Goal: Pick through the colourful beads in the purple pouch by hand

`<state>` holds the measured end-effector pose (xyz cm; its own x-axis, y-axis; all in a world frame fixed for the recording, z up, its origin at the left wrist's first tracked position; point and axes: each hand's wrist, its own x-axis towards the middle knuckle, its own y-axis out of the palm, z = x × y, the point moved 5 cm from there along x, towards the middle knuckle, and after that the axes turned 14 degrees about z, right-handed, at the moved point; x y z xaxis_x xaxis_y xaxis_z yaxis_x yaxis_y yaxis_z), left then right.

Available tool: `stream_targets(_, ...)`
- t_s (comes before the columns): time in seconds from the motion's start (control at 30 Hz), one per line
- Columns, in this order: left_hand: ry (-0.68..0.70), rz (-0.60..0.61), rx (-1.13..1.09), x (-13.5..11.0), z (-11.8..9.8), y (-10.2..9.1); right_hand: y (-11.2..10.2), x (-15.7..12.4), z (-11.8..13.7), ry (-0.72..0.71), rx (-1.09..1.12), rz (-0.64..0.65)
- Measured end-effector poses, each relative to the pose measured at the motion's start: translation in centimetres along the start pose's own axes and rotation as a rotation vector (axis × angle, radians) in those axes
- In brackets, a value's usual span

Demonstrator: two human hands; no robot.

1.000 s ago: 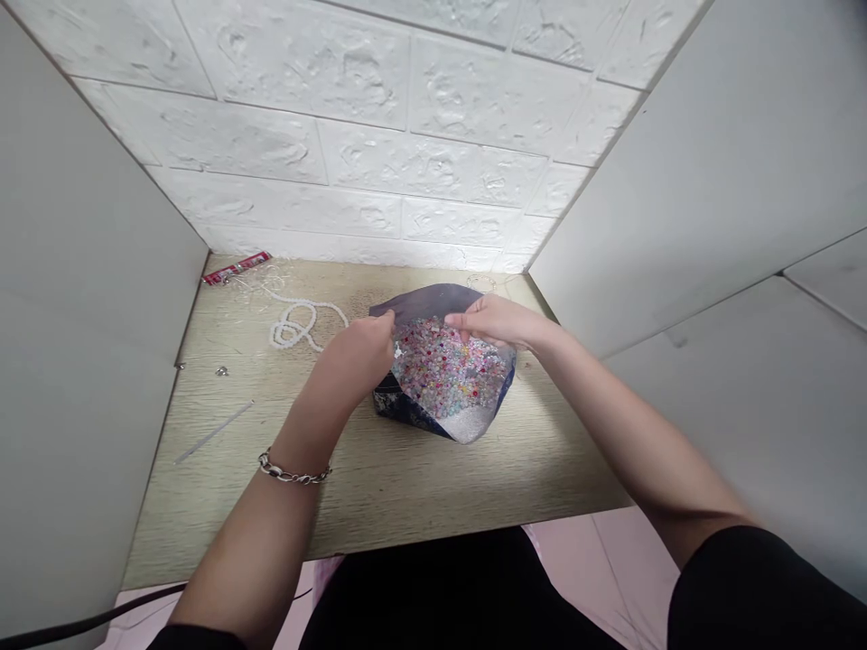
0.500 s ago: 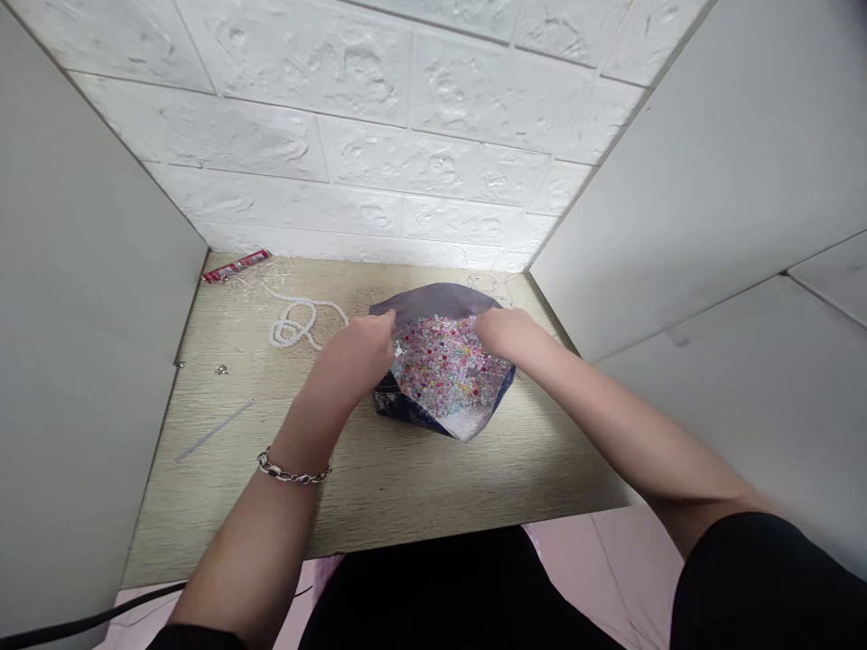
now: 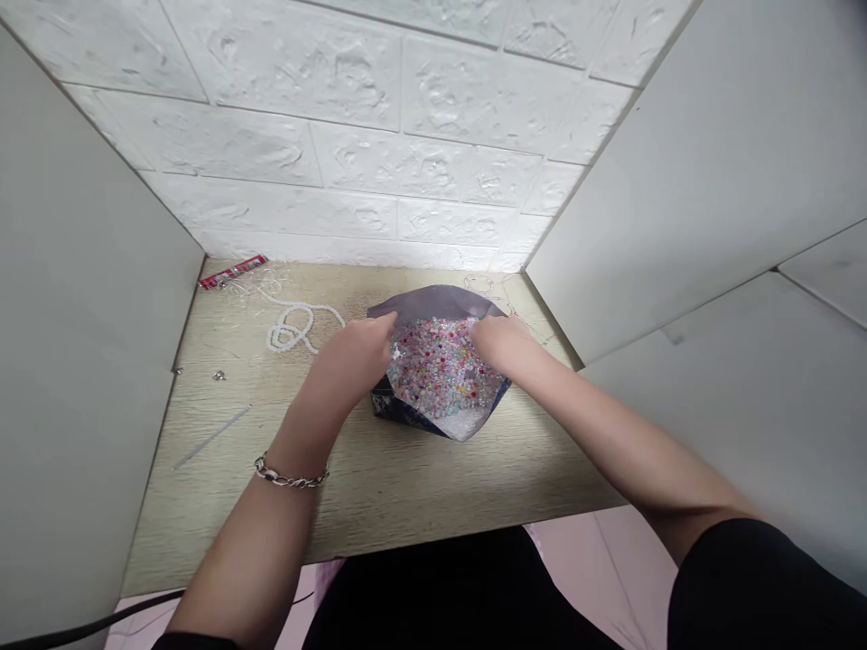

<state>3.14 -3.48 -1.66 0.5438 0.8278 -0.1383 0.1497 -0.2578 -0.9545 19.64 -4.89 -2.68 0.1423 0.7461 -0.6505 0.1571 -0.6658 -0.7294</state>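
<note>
A dark bag (image 3: 406,411) with a grey lining lies on the table with its mouth spread wide. Inside it are many small beads (image 3: 433,366), mostly pink, clear and pale blue, with some red and yellow ones. My left hand (image 3: 358,352) is closed around the left side of the bag's rim, thumb at the top. At the right side of the rim, my right hand (image 3: 498,343) is closed on the bag too, its fingertips partly hidden against the lining.
A string of white beads (image 3: 288,334) lies left of the bag, a red packet (image 3: 234,271) behind it. Toward the left are a thin pale stick (image 3: 213,438) and small metal bits (image 3: 219,376). Another thin strand (image 3: 480,284) lies behind the bag. White panels flank the table.
The view has shifted slightly. Both hands keep their hold on the bag's rim, and the bag and beads look almost the same.
</note>
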Motion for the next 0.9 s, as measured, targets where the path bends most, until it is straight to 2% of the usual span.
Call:
stream_targets(0.1,0.002,-0.062,-0.083,-0.2,0.1,-0.6,-0.4,-0.3,-1.1,-0.051,0.085,-0.069)
stream_targets(0.13,0.0,-0.093,-0.128,-0.3,0.1,-1.0,-0.5,-0.5,-1.5,-0.129,0.204,-0.111)
stream_targets(0.23,-0.015,-0.196,-0.328,-0.7,0.5,-2.2,-0.3,-1.2,-2.5,-0.477,0.824,-0.193)
stream_targets(0.3,0.003,-0.212,-0.525,-0.8,0.5,-2.6,0.8,-1.3,-3.3,-0.604,1.252,-0.18)
stream_targets(0.4,0.075,-0.114,-0.858,-0.3,-0.3,-2.6,2.5,-1.2,-3.6,-0.779,1.796,-0.11)
stream_targets(0.47,0.112,-0.02,-1.05,0.2,-1.3,-2.4,2.9,-1.2,-3.3,-0.907,2.03,-0.064)
stream_targets(0.6,0.166,0.089,-1.325,1.3,-4.1,-2.1,2.9,-1.3,-2.3,-1.074,2.37,0.071)
stream_targets(0.7,0.207,0.133,-1.43,2.3,-6.2,-1.8,3.1,-1.3,-1.7,-1.128,2.553,0.227)
stream_targets(0.8,0.175,0.074,-1.397,3.2,-6.8,-1.2,3.4,-1.5,-1.4,-1.162,2.63,0.341)
stream_targets(0.9,0.103,-0.042,-1.244,3.5,-6.2,-0.3,3.6,-1.8,-1.1,-1.147,2.658,0.444)
